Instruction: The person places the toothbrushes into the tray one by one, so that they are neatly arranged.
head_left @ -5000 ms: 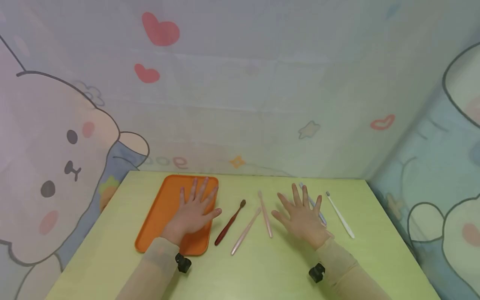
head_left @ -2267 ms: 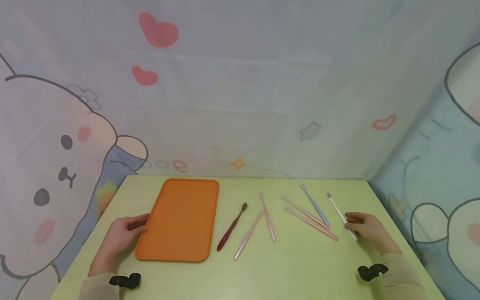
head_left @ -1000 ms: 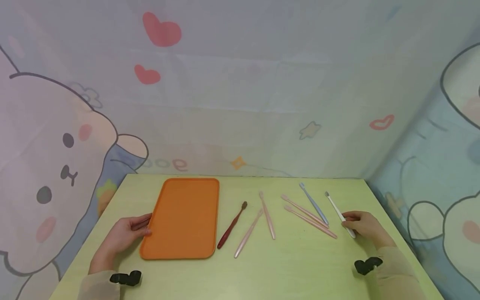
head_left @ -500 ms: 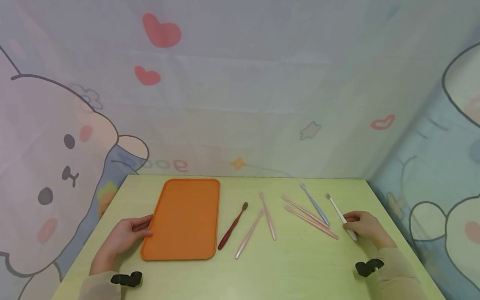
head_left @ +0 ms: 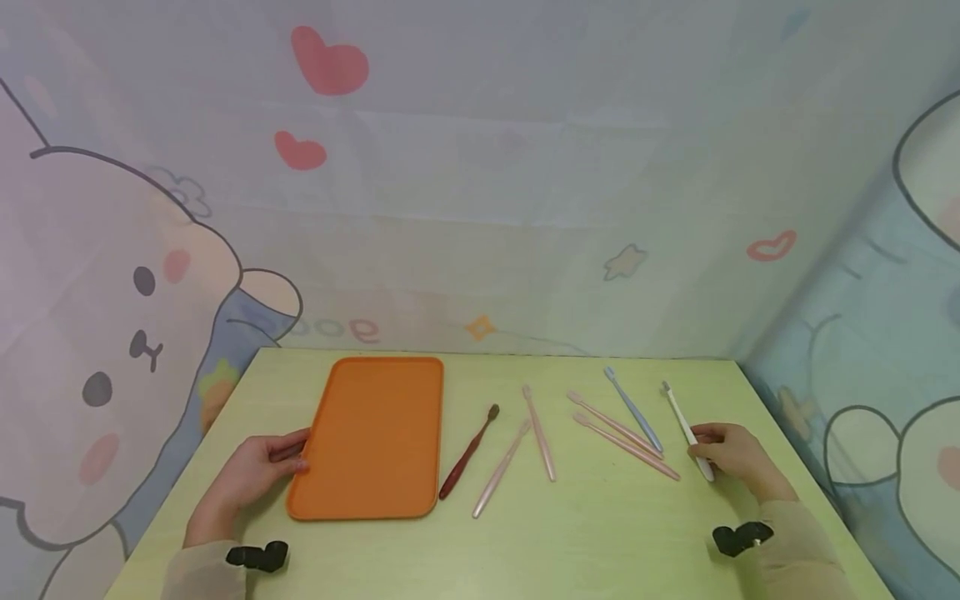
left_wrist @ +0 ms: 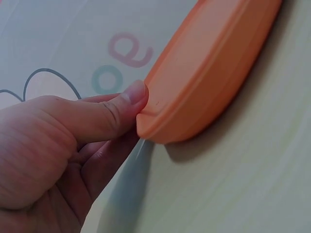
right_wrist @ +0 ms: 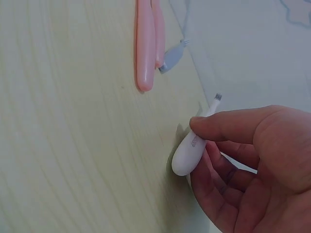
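My left hand (head_left: 251,475) pinches the left rim of the orange tray (head_left: 367,437). In the left wrist view the thumb (left_wrist: 131,97) lies over the rim, with other fingers at its outer side and partly hidden. At the right, my right hand (head_left: 735,457) pinches a white toothbrush (head_left: 678,414) by its handle, bristles pointing away from me. The right wrist view has the thumb on the white handle (right_wrist: 187,158) and fingers behind it. Closest to that hand lie two pink toothbrushes (head_left: 630,450) and a blue toothbrush (head_left: 633,408).
Beside the tray's right edge lies a dark red toothbrush (head_left: 468,454). Two more pale pink toothbrushes (head_left: 501,471) are near it, mid-table. The pale green table (head_left: 585,542) ends at the back against a printed cloth (head_left: 510,192).
Both hands, spread above the table at first, have gone outward: the left to the tray's rim, the right to the white toothbrush. The tray has since slid slightly right, towards the dark red toothbrush.
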`<state>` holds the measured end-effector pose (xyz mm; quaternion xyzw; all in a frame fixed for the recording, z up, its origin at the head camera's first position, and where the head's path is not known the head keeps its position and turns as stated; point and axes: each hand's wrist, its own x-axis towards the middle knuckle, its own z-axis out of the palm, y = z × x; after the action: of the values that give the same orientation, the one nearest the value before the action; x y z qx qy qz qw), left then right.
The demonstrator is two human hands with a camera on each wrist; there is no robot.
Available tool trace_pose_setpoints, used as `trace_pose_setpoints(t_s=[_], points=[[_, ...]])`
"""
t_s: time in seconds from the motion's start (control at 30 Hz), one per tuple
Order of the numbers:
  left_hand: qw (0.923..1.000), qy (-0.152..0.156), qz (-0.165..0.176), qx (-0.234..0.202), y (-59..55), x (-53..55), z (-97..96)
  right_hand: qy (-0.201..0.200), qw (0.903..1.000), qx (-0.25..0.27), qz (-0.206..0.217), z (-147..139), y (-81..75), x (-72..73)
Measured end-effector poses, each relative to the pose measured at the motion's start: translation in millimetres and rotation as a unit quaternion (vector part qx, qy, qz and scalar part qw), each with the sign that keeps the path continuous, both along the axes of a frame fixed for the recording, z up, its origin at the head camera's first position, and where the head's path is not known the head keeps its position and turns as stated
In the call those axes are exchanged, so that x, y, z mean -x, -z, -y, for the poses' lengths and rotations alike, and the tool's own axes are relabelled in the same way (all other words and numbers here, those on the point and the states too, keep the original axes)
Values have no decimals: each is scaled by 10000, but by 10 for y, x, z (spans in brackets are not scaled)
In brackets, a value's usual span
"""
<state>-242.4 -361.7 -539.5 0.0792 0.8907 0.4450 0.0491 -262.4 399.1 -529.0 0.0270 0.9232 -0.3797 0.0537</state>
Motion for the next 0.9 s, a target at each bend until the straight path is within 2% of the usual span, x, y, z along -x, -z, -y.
trace_pose_setpoints(t_s=[0.3, 0.7, 0.9], points=[[10000, 6, 2, 87, -10, 8, 0, 89, 9975, 686, -143, 195, 5, -17], [9999, -38, 142, -53, -33, -18, -23, -145, 9880, 1518, -256, 605, -46, -6], [9999, -52, 103, 18, -17, -11, -3, -94, 9842, 1735, -332, 820, -56, 7]])
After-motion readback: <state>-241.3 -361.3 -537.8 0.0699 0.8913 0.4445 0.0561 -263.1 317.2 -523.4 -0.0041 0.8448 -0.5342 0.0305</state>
